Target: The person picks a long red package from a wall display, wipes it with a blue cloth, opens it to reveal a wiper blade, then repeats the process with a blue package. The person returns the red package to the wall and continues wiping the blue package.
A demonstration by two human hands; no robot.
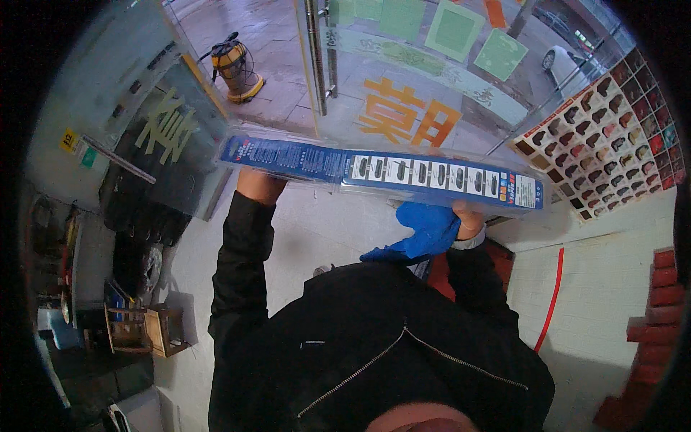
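Note:
A long, flat clear plastic package (324, 165) with a blue printed card is stretched crosswise in front of me. Small pictures of connector fittings on the card suggest a wiper blade pack; the contents are hidden. My left hand (259, 188) is closed behind the left part of it, fingers mostly covered by the card. With my right hand (469, 219) I hold the lower edge near the right end. A crumpled blue glove (425, 229) hangs beside that hand below the package; whether the same fingers also grip it is hard to see.
Beyond the package are glass doors (389, 65) with a metal handle (317, 57). A yellow vacuum cleaner (236, 70) stands outside on paving. A sample chart (604, 137) hangs at right, near red brick-like blocks (658, 317). A small wooden stool (164, 330) is at left.

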